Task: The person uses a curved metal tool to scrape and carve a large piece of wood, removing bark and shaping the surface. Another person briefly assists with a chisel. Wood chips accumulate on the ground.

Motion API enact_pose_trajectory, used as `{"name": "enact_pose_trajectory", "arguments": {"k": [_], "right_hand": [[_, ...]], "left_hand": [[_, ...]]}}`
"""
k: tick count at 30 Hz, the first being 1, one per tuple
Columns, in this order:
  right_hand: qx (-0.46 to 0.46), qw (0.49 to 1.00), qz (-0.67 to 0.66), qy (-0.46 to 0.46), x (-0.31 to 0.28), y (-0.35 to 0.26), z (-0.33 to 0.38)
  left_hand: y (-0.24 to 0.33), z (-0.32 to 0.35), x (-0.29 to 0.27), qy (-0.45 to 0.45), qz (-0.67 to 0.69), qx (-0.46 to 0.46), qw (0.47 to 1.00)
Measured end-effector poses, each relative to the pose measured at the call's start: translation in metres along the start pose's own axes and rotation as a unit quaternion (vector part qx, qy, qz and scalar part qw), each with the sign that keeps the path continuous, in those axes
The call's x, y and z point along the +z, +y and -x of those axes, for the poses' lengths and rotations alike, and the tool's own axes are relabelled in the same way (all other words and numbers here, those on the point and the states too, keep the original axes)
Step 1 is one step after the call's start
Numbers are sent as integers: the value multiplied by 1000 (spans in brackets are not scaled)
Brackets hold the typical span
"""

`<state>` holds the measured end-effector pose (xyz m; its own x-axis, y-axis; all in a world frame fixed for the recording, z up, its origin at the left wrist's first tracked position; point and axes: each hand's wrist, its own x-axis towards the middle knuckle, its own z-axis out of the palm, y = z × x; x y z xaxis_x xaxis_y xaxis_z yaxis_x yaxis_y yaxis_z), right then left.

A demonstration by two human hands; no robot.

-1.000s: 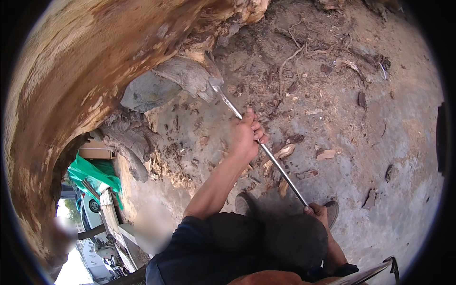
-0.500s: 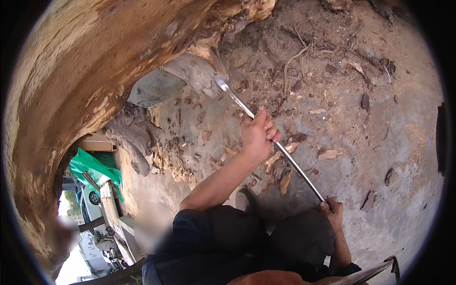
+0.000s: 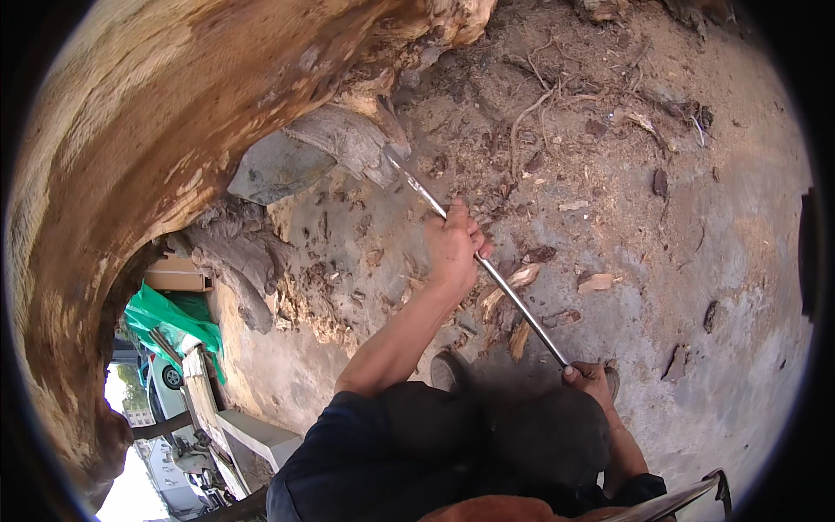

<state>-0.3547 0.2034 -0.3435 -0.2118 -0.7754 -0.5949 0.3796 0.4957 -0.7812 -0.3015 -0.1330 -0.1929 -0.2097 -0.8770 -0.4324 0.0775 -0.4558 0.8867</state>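
A long shiny steel chisel bar slants across the middle of the view, its narrow flattened tip at the upper left. That tip meets, or nearly meets, the end of a weathered grey root stub under a huge carved-looking tree trunk. Partway up the shaft, my left hand is closed around it, thumb pointing toward the tip. My right hand grips the lower end near my right knee, its fingers partly hidden. Whether the tip bites into the wood cannot be made out.
Wood chips, bark pieces and thin roots litter the dusty concrete floor. A grey stone slab lies beneath the trunk. Green sheeting, a pale block and a parked car are at the left.
Both hands and the bar have shifted a little left in view. The bar's tip has turned, now showing a narrower side against the grey root stub. Both grips remain closed.
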Motion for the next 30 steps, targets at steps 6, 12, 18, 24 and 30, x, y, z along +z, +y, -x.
{"name": "enact_pose_trajectory", "arguments": {"k": [6,12,18,24,30], "right_hand": [[-110,993,39,6,40,-105,-41],[-149,981,114,41,-12,-76,-22],[-61,986,111,108,-25,-48,34],[-19,990,100,96,-29,-22,20],[1,994,75,79,-21,-17,23]], "left_hand": [[117,10,4,-41,-11,182,982],[64,34,-11,-107,43,104,988],[-1,25,-8,-167,29,-15,985],[-6,16,-4,-151,13,-35,988],[-12,11,-13,-149,-10,-40,988]]}}
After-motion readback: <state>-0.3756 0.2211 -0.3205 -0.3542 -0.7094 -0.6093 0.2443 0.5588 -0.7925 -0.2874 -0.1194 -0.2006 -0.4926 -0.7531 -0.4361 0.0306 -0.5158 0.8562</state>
